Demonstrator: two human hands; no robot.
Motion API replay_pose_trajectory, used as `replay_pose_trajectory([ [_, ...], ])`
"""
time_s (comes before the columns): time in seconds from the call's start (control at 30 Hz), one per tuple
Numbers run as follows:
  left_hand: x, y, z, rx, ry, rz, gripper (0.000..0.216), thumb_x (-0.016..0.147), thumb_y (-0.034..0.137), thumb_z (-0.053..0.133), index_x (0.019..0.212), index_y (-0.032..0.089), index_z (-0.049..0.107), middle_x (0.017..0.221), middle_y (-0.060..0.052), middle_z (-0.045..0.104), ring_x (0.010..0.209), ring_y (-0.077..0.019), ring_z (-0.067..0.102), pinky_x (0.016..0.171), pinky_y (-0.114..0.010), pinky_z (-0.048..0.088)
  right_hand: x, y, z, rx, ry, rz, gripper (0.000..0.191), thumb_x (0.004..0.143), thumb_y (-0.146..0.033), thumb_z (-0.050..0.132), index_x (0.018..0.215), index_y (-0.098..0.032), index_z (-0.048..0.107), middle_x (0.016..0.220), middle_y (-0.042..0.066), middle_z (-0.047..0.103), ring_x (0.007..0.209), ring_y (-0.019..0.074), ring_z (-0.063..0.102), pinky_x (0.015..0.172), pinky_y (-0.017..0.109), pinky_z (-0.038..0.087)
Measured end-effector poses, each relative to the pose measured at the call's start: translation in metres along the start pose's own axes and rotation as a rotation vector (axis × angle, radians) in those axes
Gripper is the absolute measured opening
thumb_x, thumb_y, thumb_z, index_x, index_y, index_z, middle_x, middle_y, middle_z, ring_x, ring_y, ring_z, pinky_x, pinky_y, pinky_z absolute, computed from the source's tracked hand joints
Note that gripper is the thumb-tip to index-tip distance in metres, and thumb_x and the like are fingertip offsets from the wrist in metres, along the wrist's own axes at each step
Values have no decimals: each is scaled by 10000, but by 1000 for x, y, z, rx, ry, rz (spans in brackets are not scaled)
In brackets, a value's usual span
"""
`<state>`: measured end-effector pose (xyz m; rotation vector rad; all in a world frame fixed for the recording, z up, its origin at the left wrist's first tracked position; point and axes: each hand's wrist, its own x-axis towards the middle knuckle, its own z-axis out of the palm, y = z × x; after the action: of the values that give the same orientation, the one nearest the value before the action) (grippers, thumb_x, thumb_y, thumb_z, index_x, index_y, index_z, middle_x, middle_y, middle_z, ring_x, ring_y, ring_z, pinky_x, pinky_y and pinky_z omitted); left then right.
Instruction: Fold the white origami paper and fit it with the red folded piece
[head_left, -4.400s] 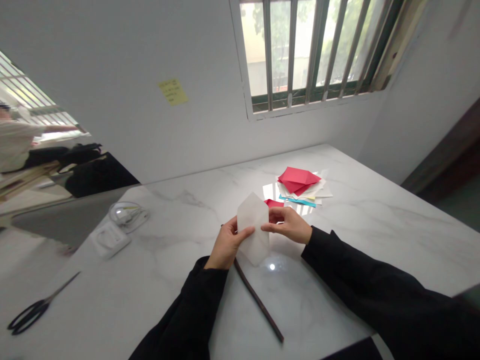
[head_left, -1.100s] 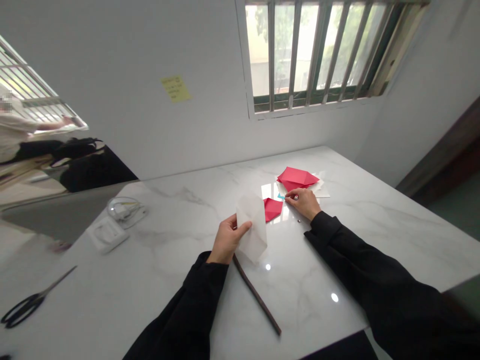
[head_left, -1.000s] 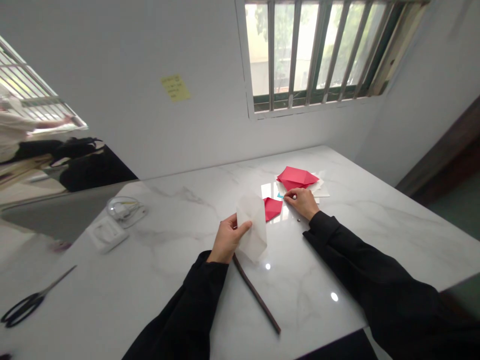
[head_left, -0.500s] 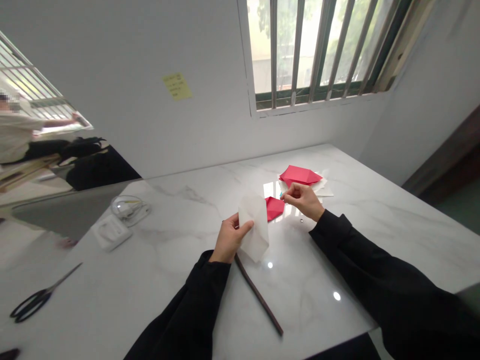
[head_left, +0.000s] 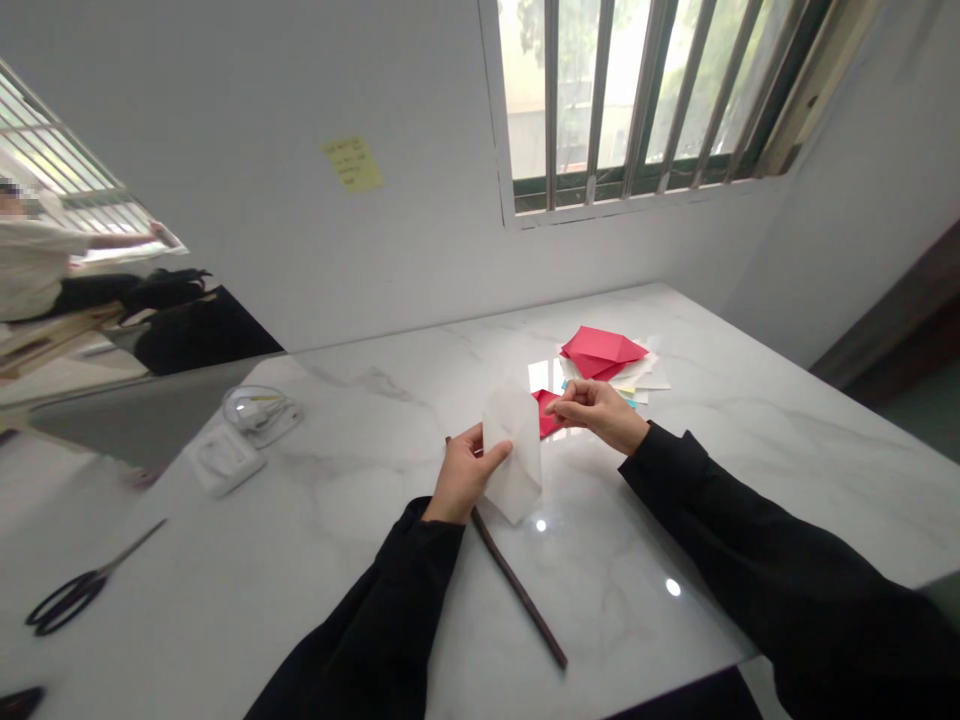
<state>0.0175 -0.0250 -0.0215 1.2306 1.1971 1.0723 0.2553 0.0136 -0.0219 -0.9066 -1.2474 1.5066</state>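
In the head view, my left hand (head_left: 463,475) is closed on a white paper envelope (head_left: 517,480), thumb across its front and the envelope held up off the table. To the right of it, my right hand (head_left: 598,408) is pinched, thumb against forefinger; whatever is between the tips is too small to make out. Those fingertips are in front of a small red envelope (head_left: 547,420), which is partly covered by the white one and by my hand. A thin dark brown stick (head_left: 517,590) lies on the table, running under my left hand.
Behind my right hand is a red envelope (head_left: 600,350) on white and coloured papers (head_left: 649,372). At left are black-handled scissors (head_left: 75,600), a white box (head_left: 225,460) and a coiled cable (head_left: 259,412). Barred window (head_left: 622,110) and yellow note (head_left: 354,165) are on the wall; a person (head_left: 37,260) is far left.
My right hand has moved left and slightly down, closer to the white envelope and over the small red one. My left hand keeps its grip, almost still. The view has shifted a little.
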Motion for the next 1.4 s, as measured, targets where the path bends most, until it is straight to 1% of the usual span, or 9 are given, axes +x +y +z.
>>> replay_pose_trajectory([
  [0.3, -2, 1, 3, 58, -17, -12, 522, 695, 374, 824, 1145, 120, 751, 1176, -134, 767, 931, -272, 731, 793, -342, 567, -1, -2, 0, -17, -44, -6, 315, 736, -398, 865, 765, -175, 644, 694, -12, 695, 597, 91, 594, 623, 244, 496],
  [0.5, -2, 1, 3, 80, -33, -4, 501, 693, 350, 812, 1138, 126, 759, 1197, -134, 761, 957, -286, 732, 806, -355, 572, -2, 0, 4, 86, 1, 19, 417, 683, -416, 893, 698, -187, 545, 958, 72, 780, 778, 147, 714, 788, 318, 589],
  [0.63, -1, -1, 3, 95, -32, -2, 483, 694, 339, 809, 1123, 123, 760, 1167, -134, 770, 963, -292, 728, 821, -364, 569, -2, -1, 5, 74, 21, -31, 403, 675, -405, 901, 703, -186, 564, 828, 33, 766, 708, 129, 690, 712, 278, 574],
  [0.8, -1, -2, 4, 87, -48, -8, 463, 697, 335, 805, 1108, 127, 760, 1145, -130, 775, 959, -292, 725, 806, -357, 568, -3, -4, 4, 15, -56, -35, 302, 710, -375, 893, 758, -168, 677, 697, -5, 719, 614, 96, 631, 624, 229, 537],
  [1.03, -2, 1, 4, 101, -36, -15, 441, 694, 342, 804, 1078, 130, 768, 1121, -126, 780, 950, -293, 726, 802, -353, 562, 5, 9, -9, -203, -12, 18, 321, 706, -430, 883, 843, -161, 775, 665, 39, 743, 586, 145, 681, 565, 265, 577],
  [1.13, -2, 1, 3, 97, -29, -12, 460, 692, 354, 807, 1096, 136, 766, 1167, -130, 769, 949, -289, 726, 801, -360, 561, 10, 19, -22, -365, 59, 13, 249, 715, -349, 875, 866, -179, 775, 655, 25, 745, 564, 150, 688, 570, 277, 601],
  [1.23, -1, 1, 2, 100, -12, -3, 480, 686, 359, 814, 1109, 139, 764, 1193, -129, 761, 954, -285, 723, 805, -360, 557, 11, 20, -30, -501, 20, 4, 162, 780, -291, 812, 908, -194, 784, 707, 30, 765, 610, 162, 718, 580, 271, 605],
  [1.33, 0, 0, 0, 83, -13, -1, 490, 683, 370, 820, 1112, 139, 764, 1165, -125, 771, 944, -283, 725, 799, -355, 555, 8, 12, -32, -545, -46, -45, 184, 856, -325, 727, 977, -202, 792, 811, 51, 786, 623, 178, 733, 493, 256, 556],
  [1.4, 1, 0, -1, 69, -17, -1, 484, 683, 375, 823, 1101, 136, 765, 1143, -124, 776, 931, -281, 725, 794, -351, 552, 7, 5, -35, -645, 5, -109, 175, 867, -322, 702, 958, -209, 799, 821, 46, 785, 582, 172, 712, 469, 258, 509],
])
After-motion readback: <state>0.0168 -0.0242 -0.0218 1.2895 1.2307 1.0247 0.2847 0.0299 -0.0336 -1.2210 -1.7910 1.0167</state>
